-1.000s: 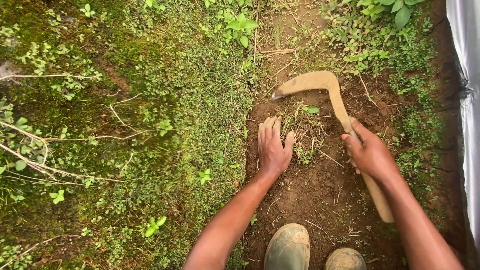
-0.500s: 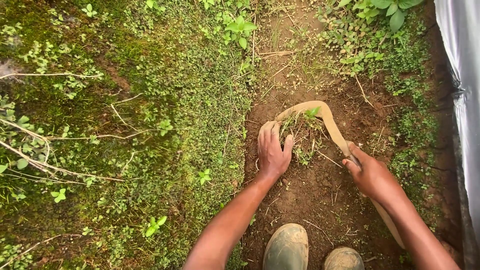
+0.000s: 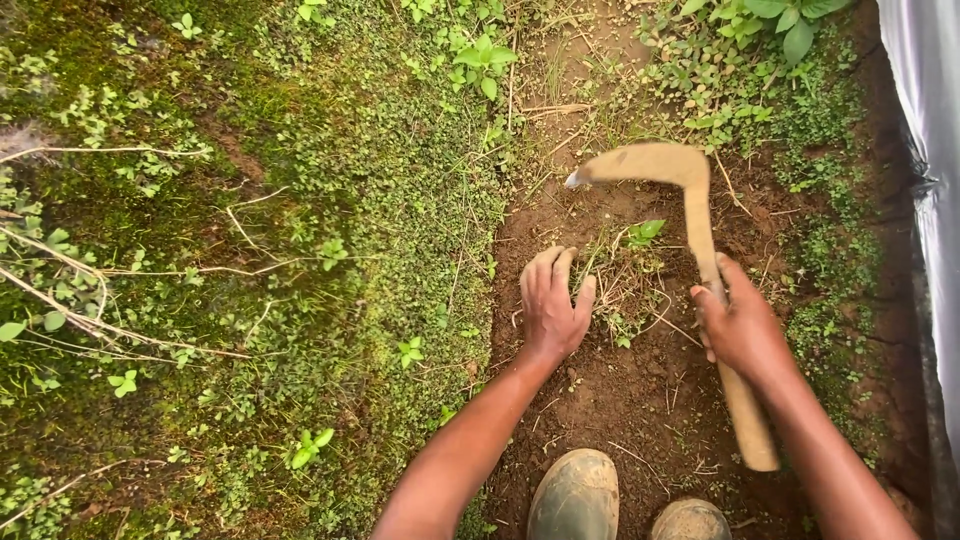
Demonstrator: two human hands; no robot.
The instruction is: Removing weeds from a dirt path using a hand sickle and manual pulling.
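My right hand (image 3: 742, 328) grips the wooden handle of a curved sickle (image 3: 668, 168), whose blade is raised and hooks to the left above a clump of weeds (image 3: 625, 275). The blade is blurred. Just left of that clump, my left hand (image 3: 552, 305) rests flat on the bare brown soil (image 3: 650, 400), fingers together and holding nothing. The handle's lower end sticks out below my right wrist.
Low green ground cover and dry twigs (image 3: 250, 250) fill the left half. Leafy weeds (image 3: 740, 60) grow at the top right. A white plastic sheet (image 3: 925, 130) runs down the right edge. Two muddy boot toes (image 3: 575, 495) stand at the bottom.
The sickle blade, down around the weed clump half a second ago, has lifted up and away from it. My left hand has stayed on the soil.
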